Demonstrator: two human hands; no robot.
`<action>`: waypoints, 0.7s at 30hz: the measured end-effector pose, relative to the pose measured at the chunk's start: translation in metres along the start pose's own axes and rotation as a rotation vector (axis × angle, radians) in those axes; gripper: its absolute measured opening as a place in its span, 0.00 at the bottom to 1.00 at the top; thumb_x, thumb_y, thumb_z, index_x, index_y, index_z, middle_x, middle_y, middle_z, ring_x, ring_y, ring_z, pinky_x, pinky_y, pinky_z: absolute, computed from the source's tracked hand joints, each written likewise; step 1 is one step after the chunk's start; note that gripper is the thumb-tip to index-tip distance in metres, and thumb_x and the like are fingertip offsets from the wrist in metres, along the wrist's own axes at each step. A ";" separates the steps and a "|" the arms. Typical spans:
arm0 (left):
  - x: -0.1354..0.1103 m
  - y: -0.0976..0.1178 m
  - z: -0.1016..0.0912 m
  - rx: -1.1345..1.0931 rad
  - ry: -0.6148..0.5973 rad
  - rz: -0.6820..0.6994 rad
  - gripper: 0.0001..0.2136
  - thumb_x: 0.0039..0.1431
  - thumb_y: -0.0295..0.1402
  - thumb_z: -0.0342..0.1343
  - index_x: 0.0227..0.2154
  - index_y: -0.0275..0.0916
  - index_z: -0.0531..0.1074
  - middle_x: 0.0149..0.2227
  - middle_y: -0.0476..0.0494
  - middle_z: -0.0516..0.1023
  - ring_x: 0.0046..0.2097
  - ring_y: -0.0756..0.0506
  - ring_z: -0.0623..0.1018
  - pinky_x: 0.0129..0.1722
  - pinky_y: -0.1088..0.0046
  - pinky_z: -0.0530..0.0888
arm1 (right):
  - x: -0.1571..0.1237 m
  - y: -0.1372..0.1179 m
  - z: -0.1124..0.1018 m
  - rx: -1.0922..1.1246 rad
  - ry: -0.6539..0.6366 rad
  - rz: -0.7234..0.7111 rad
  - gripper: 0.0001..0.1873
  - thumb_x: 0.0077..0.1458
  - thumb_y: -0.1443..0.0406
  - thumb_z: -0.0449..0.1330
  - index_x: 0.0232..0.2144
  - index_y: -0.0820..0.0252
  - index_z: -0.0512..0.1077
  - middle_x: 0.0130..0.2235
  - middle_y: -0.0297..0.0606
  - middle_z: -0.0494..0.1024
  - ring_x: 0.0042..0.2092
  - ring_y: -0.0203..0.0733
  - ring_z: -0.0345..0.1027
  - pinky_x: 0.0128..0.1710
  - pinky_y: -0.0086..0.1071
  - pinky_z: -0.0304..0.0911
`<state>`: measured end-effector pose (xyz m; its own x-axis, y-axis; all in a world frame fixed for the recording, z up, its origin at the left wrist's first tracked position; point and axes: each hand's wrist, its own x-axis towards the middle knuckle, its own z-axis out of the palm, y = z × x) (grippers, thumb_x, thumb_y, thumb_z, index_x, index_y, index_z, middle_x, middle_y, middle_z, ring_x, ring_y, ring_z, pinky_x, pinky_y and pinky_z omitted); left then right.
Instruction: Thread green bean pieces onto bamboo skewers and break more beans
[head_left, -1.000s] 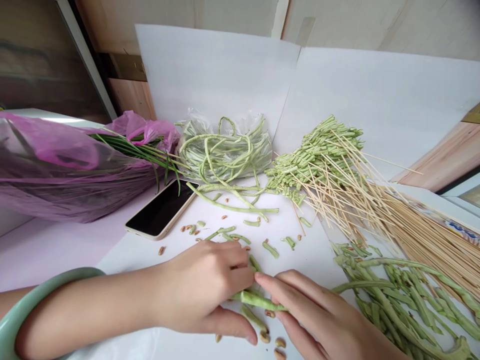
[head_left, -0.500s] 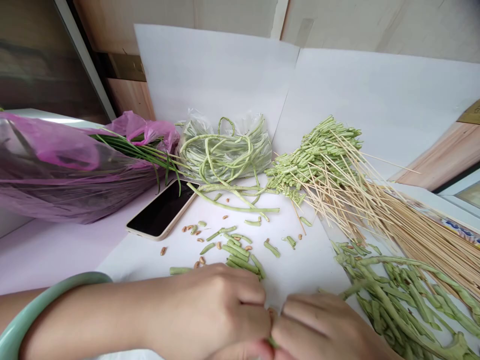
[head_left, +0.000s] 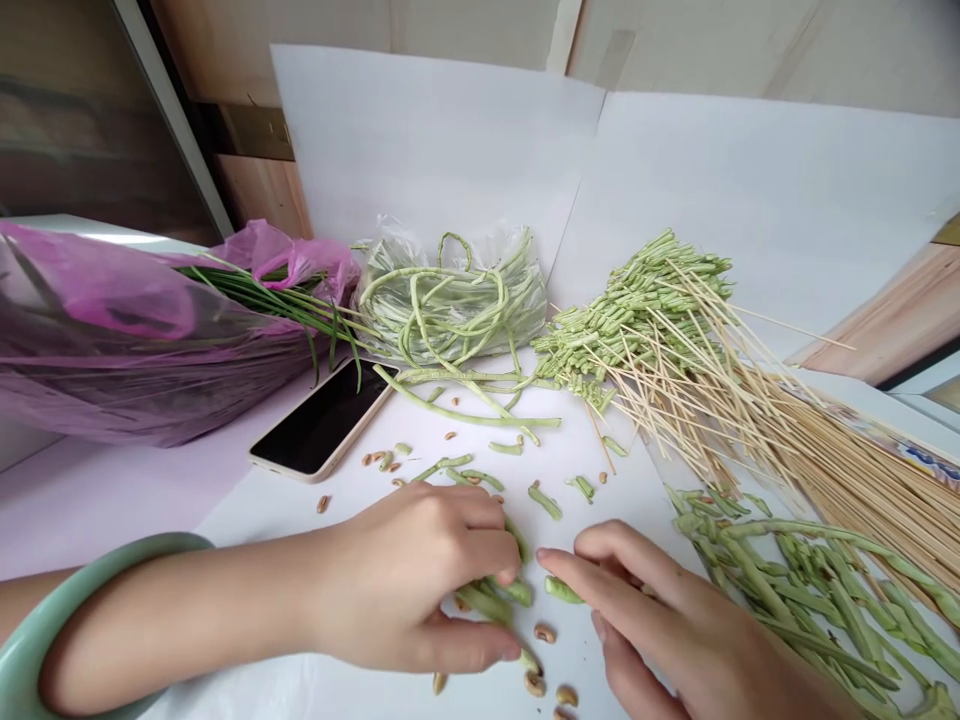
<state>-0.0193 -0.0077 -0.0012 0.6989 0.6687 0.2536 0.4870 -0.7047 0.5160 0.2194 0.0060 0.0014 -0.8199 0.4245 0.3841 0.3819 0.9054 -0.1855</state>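
The left hand is curled, fingers closed down on smooth green bean pieces, and a pale-green bangle circles its wrist. The right hand is half open, with its fingertips angled down just beside a single glossy pod. Small tan seeds lie around the pieces. Right of them, thin bamboo skewers fan out above ridged, limp pods; left of them lies a phone.
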 end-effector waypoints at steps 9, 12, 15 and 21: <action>0.000 0.010 0.010 0.037 0.092 -0.028 0.25 0.62 0.55 0.45 0.29 0.36 0.71 0.27 0.46 0.70 0.28 0.48 0.68 0.25 0.73 0.63 | -0.001 -0.010 0.020 0.107 0.063 0.034 0.16 0.57 0.77 0.45 0.42 0.57 0.64 0.32 0.32 0.75 0.31 0.36 0.73 0.31 0.27 0.68; 0.000 0.015 0.013 0.133 0.038 0.025 0.20 0.68 0.45 0.41 0.31 0.37 0.70 0.28 0.46 0.70 0.28 0.47 0.68 0.26 0.73 0.65 | -0.001 -0.014 0.026 0.145 0.065 0.068 0.12 0.60 0.76 0.44 0.37 0.54 0.59 0.30 0.29 0.72 0.26 0.33 0.70 0.27 0.25 0.64; -0.002 0.018 0.015 0.204 0.028 0.060 0.17 0.70 0.36 0.40 0.29 0.37 0.68 0.28 0.45 0.70 0.27 0.47 0.67 0.26 0.73 0.65 | 0.000 -0.013 0.028 0.131 0.077 0.096 0.05 0.66 0.68 0.47 0.35 0.53 0.57 0.29 0.29 0.71 0.25 0.32 0.70 0.24 0.24 0.62; -0.002 0.023 0.014 0.098 0.037 0.016 0.21 0.71 0.40 0.33 0.28 0.37 0.64 0.28 0.45 0.69 0.27 0.48 0.67 0.25 0.75 0.66 | -0.004 -0.010 0.030 -0.121 0.189 -0.042 0.20 0.68 0.68 0.42 0.22 0.55 0.58 0.19 0.29 0.63 0.20 0.35 0.61 0.20 0.32 0.52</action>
<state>-0.0026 -0.0284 -0.0013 0.6883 0.6640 0.2923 0.5257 -0.7341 0.4298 0.2064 -0.0052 -0.0255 -0.7460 0.3697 0.5539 0.4069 0.9115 -0.0604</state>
